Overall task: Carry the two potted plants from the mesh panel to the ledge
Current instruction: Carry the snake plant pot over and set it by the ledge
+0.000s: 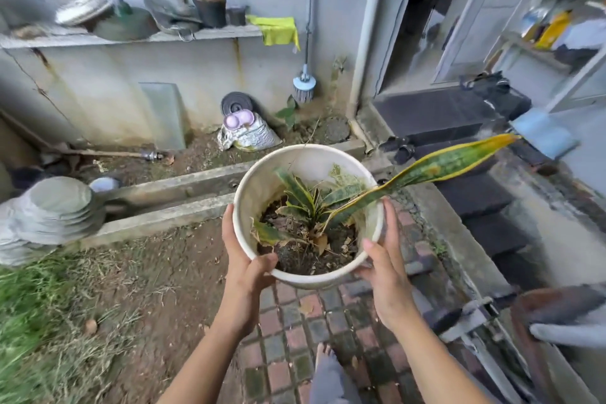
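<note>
I hold a white round pot [262, 180] in front of me, above the brick paving. It is filled with dark soil and a snake plant [436, 164] whose one long green and yellow leaf sticks out to the right. My left hand [244, 259] grips the pot's left rim, thumb over the near edge. My right hand [385, 259] clasps the right side, thumb on the rim. A grey concrete ledge [210, 33] runs along the wall at the upper left, crowded with objects. No mesh panel or second pot is plainly in view.
On the ledge stand a black pot [210, 8], a metal lid [82, 10] and a yellow cloth [275, 29]. A concrete gutter [183, 193] crosses ahead. Stacked grey discs [52, 213] lie left. Dark steps [472, 193] lead to a doorway right. A rusty frame [524, 331] stands lower right.
</note>
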Demonstrator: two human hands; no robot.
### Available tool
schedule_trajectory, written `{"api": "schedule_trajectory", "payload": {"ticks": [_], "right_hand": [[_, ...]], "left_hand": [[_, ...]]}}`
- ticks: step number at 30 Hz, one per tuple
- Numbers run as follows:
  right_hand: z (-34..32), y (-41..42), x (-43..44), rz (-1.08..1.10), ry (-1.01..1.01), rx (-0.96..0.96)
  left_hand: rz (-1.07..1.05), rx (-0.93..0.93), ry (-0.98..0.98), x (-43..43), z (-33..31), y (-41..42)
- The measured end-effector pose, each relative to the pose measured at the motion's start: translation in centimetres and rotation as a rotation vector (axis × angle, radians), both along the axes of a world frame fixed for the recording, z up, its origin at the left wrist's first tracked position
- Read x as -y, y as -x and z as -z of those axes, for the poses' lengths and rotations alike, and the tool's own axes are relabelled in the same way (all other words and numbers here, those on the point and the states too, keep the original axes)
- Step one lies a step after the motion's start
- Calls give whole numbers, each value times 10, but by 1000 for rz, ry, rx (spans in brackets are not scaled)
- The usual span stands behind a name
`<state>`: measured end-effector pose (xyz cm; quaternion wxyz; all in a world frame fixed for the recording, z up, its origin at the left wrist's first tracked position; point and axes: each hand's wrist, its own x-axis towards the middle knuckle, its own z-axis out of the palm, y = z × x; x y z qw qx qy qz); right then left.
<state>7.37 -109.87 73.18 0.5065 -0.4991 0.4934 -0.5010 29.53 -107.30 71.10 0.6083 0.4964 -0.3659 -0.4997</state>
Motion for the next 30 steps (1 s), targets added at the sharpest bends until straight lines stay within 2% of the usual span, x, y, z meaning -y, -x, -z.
{"api": "schedule_trajectory", "payload": {"ticks": [4,12,23,30], "right_hand": [[8,2,87,-25,14,19],[23,-4,228,-53,-24,25],[101,-29,394,192,-158,103],[167,-6,486,265,-190,84]], "left_hand": [[-49,60,-1,80,10,6],[-37,8,-19,222,24,0],[220,116,-23,428,86,-22],[267,100,-60,532,152,6]]}}
